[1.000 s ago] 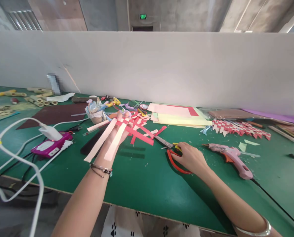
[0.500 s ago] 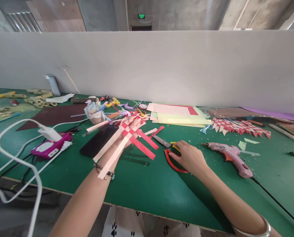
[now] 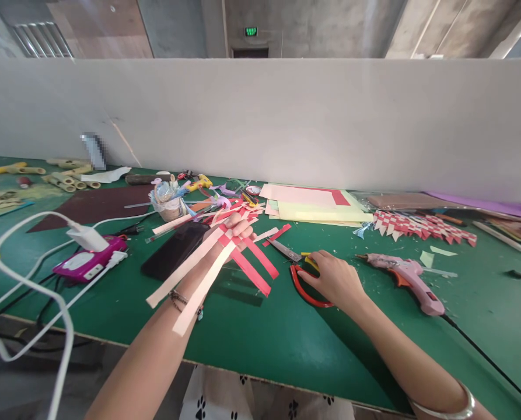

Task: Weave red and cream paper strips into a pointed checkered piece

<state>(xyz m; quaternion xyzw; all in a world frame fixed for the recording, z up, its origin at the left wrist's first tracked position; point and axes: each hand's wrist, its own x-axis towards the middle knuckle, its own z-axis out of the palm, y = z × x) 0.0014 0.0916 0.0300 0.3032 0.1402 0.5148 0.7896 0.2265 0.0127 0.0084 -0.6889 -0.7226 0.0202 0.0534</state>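
Observation:
My left hand (image 3: 238, 227) is closed round the crossing of several woven red and pale pink paper strips (image 3: 254, 271). Their loose ends fan out toward me and to the right, the pale ones hanging over my wrist. Farther right, my right hand (image 3: 336, 277) rests on the table with its fingers round the scissors (image 3: 306, 286). These have red and yellow handles, and their blades point left, near a few cut strips (image 3: 280, 233). A black phone (image 3: 175, 251) lies beneath and left of my left wrist.
A pink glue gun (image 3: 406, 274) lies right of my right hand, its cord trailing to the edge. Behind are paper sheets (image 3: 321, 210) and a red-white woven paper piece (image 3: 422, 226). On the left sit a purple power strip (image 3: 89, 259) with white cables and a cup of scraps (image 3: 168, 204).
My left fingers have curled round the woven strips, which were lying across the more open hand. The pale ends have dropped toward me. My right hand stays at the scissors.

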